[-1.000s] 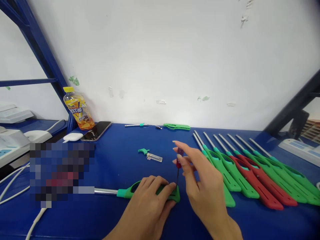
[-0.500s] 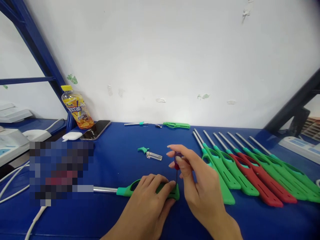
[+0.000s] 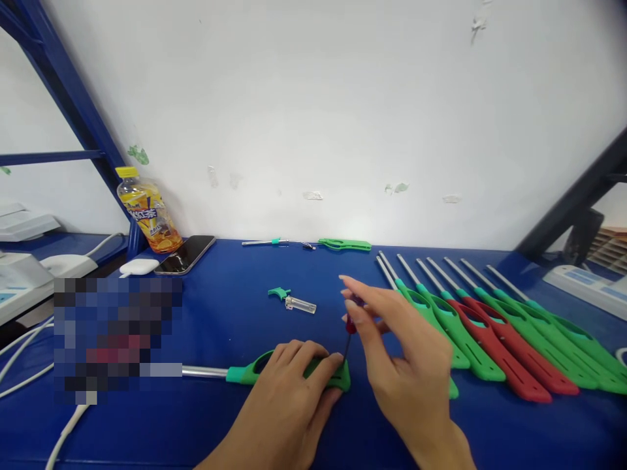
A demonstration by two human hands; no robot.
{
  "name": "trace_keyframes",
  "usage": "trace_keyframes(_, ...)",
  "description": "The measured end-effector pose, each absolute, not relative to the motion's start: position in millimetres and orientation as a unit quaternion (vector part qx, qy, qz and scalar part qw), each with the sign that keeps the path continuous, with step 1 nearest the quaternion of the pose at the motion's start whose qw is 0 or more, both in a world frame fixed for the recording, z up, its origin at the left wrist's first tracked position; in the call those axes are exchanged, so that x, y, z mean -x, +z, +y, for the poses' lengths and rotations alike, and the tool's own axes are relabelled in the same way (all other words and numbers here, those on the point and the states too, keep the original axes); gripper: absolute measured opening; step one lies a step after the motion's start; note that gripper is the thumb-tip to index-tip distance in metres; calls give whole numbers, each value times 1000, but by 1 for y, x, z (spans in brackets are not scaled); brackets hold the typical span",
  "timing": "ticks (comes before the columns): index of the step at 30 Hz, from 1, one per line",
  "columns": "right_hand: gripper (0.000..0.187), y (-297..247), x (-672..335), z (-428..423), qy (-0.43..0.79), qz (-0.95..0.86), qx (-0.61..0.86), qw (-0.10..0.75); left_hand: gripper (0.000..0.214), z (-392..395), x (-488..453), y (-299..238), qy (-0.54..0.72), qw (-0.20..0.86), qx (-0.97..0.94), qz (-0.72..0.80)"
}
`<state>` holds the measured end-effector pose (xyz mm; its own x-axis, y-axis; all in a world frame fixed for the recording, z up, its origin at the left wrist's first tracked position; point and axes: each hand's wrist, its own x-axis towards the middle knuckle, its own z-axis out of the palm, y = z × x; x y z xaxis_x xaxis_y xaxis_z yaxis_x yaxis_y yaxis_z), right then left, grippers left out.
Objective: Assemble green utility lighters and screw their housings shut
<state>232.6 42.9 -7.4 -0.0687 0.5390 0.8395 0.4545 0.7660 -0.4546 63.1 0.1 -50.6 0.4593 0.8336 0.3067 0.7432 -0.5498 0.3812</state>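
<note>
My left hand (image 3: 294, 391) grips the handle of a green long-neck gas lighter (image 3: 251, 374), which lies across the table with its metal tube pointing left. My right hand (image 3: 404, 356) is closed on the dark red handle of a small screwdriver (image 3: 351, 326). The screwdriver leans slightly, and its tip meets the handle's right end beside my left fingertips. Behind my hands lie a small green trigger (image 3: 279, 293) and a clear fuel cartridge (image 3: 300, 305). My left hand hides the middle of the lighter's handle.
Several green and red lighters (image 3: 509, 349) lie in a row at right. By the wall are a green handle shell (image 3: 345, 245) and a loose metal tube (image 3: 259, 243). A phone (image 3: 186, 254) and a drink bottle (image 3: 149, 212) stand at back left, near a power strip (image 3: 588, 290) opposite.
My right hand has moved slightly right, so the screwdriver now leans more to the right. My left hand and the lighter stay in place.
</note>
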Motion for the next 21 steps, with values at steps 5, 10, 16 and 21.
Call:
trace_keyframes(5,21,-7,-232,41,23,-725,342,597,37,-1,-63,-50,223,101,-847,472)
trace_keyframes(10,45,-10,-233,41,40,-760,301,574,37,0,-63,-49,226,98,-849,467)
trace_keyframes(16,22,-8,-232,42,8,-741,326,587,37,0,-63,-51,236,85,-848,466)
trace_keyframes(21,40,-9,-234,40,26,-759,306,575,36,-1,-63,-50,228,92,-850,466)
